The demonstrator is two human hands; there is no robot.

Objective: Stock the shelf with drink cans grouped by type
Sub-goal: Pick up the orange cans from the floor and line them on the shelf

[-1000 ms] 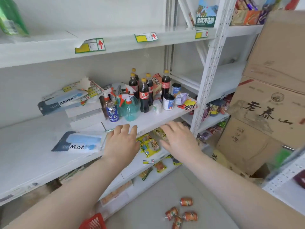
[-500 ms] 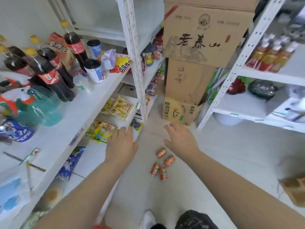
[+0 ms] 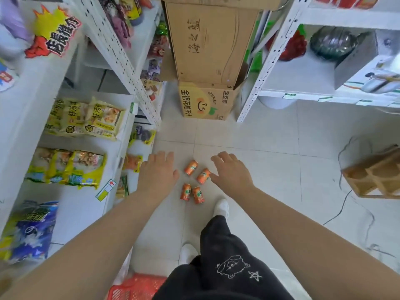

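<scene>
Several orange drink cans [image 3: 194, 182] lie on their sides on the tiled floor between my two hands. My left hand [image 3: 157, 173] hovers just left of the cans with its fingers stretched out and nothing in it. My right hand [image 3: 231, 171] hangs just right of them, fingers loosely spread, its thumb close to the nearest orange can [image 3: 203, 176]. Neither hand holds a can. The white shelf [image 3: 71, 141] at the left carries snack bags.
Stacked cardboard boxes [image 3: 207, 61] block the far end of the aisle. A second white shelf unit [image 3: 324, 92] stands at the right. A wooden crate [image 3: 374, 176] sits on the floor at the right. A red basket [image 3: 136, 287] is by my legs.
My view has swung from the shelf down to the floor. Both hands have dropped from the shelf edge to either side of the orange cans.
</scene>
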